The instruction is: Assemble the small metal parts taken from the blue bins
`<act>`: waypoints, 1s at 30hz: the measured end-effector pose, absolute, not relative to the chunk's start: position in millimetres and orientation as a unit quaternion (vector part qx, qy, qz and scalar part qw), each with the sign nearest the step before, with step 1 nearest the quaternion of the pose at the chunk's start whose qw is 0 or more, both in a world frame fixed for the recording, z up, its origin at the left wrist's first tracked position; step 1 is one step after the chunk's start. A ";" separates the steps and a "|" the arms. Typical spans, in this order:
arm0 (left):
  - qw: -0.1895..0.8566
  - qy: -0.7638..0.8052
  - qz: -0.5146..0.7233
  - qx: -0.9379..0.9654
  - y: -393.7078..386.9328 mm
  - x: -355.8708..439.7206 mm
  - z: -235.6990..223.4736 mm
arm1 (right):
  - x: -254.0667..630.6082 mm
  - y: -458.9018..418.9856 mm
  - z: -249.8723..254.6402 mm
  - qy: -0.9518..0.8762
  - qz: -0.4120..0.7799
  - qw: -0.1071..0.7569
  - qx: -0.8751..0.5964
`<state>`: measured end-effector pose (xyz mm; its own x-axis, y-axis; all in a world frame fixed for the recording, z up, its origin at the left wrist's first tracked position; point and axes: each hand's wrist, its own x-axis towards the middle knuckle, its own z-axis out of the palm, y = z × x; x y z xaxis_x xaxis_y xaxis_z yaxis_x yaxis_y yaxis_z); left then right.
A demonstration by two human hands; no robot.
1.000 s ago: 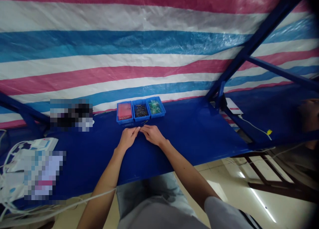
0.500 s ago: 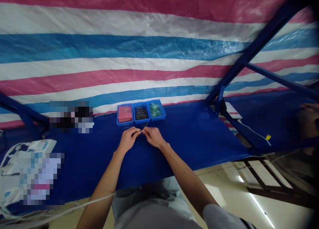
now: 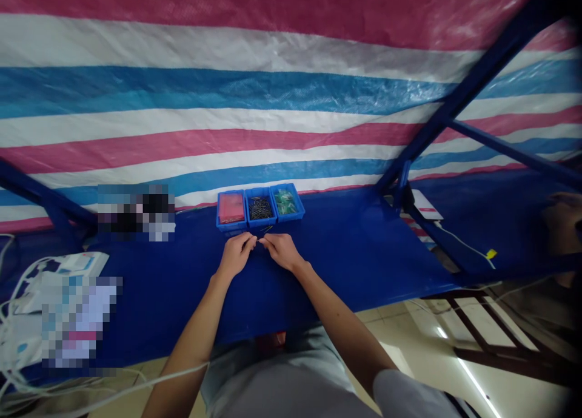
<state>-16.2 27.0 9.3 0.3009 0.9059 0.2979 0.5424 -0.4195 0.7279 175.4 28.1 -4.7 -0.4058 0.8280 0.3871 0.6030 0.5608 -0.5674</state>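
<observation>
My left hand (image 3: 238,252) and my right hand (image 3: 280,249) meet fingertip to fingertip above the blue table (image 3: 359,254), both pinched closed. Something small and dark shows between the fingertips, too tiny to name. Just beyond the right fingers lie a few thin, yellowish screw-like pieces (image 3: 267,229). Behind the hands three blue bins stand side by side. The left one holds flat red packets (image 3: 231,208), the middle one many dark screws or nails (image 3: 260,208), and the right one clear green plastic packets (image 3: 285,202).
A striped tarp (image 3: 273,90) hangs behind the table. Blue metal posts (image 3: 436,127) rise at both sides. White cables and papers (image 3: 86,263) lie at left, beside blurred-out items. Further right are a white box (image 3: 426,204) with a cable and another person's arm (image 3: 566,224).
The view has shifted slightly. Both hands stay in front of the bins, with the left fingertips now a little apart from the right ones.
</observation>
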 end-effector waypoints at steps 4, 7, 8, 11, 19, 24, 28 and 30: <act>0.252 0.479 0.338 0.770 27.0 -16.4 8.2 | 176.2 27.5 -4.3 -0.817 0.202 0.346 -0.414; 0.259 0.482 0.328 0.770 27.0 -16.6 7.3 | 176.6 28.3 -5.9 -0.804 0.220 0.369 -0.412; 0.261 0.484 0.325 0.770 27.1 -16.6 7.1 | 176.7 28.8 -6.7 -0.799 0.225 0.375 -0.414; 0.263 0.486 0.322 0.769 27.6 -16.1 7.4 | 176.8 30.6 -9.0 -0.788 0.238 0.387 -0.416; 0.290 0.482 0.362 0.744 29.6 -12.9 6.3 | 176.9 31.8 -9.1 -0.767 0.244 0.415 -0.425; 0.274 0.482 0.382 0.740 30.2 -14.0 6.0 | 177.0 31.1 -7.1 -0.771 0.238 0.402 -0.432; 0.273 0.475 0.404 0.732 30.8 -14.8 5.9 | 176.6 31.6 -8.0 -0.782 0.235 0.387 -0.428; 0.276 0.472 0.412 0.729 31.0 -15.0 5.7 | 176.5 31.9 -8.3 -0.784 0.236 0.387 -0.424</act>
<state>-15.0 31.0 5.7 0.2161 0.9152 0.3402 0.4609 -0.4028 0.7908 176.5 31.9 -8.3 -0.3419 0.8474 0.4063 0.4815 0.5292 -0.6986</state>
